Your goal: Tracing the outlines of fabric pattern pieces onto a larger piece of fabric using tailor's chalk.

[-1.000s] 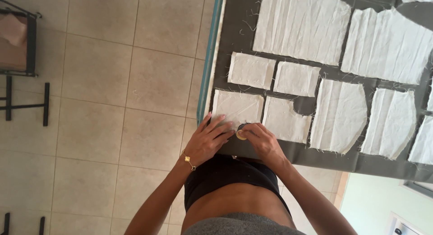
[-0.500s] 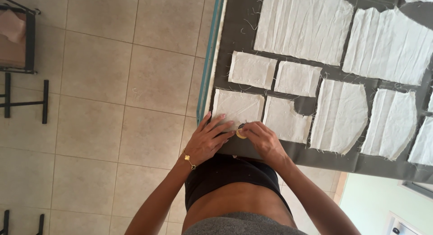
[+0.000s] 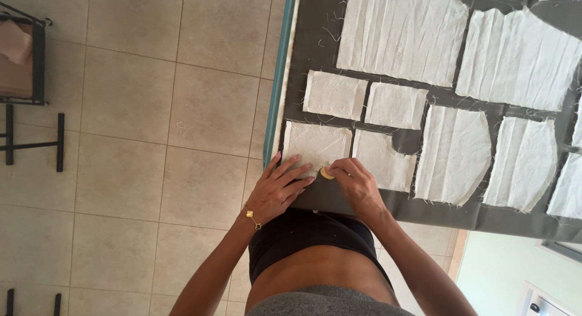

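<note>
- While I watched through the head camera, the left hand (image 3: 280, 186) lay flat, fingers spread apart, on the near left white fabric piece (image 3: 316, 147), pressing it against the dark grey cloth (image 3: 339, 198) covering the table.
- The right hand (image 3: 357, 186) had its fingertips pinched together on a small yellowish round piece, probably tailor's chalk (image 3: 327, 173), which sat at that fabric piece's lower right corner, touching it.
- Just beside it lay a second white pattern piece (image 3: 383, 159), with two smaller rectangles (image 3: 334, 95) beyond and larger cut panels (image 3: 454, 153) further along.
- I judged the main risk to be the fabric piece creeping under the chalk stroke if the flat hand eased off, which would skew the traced outline.
- I also thought the chalk could wander onto the neighbouring piece, since the gap between them was narrow.
- Loose threads (image 3: 332, 25) scattered on the grey cloth could snag under the chalk and break the line.
- The piece sat near the table's teal edge (image 3: 276, 110), so a tug might drag it off.
</note>
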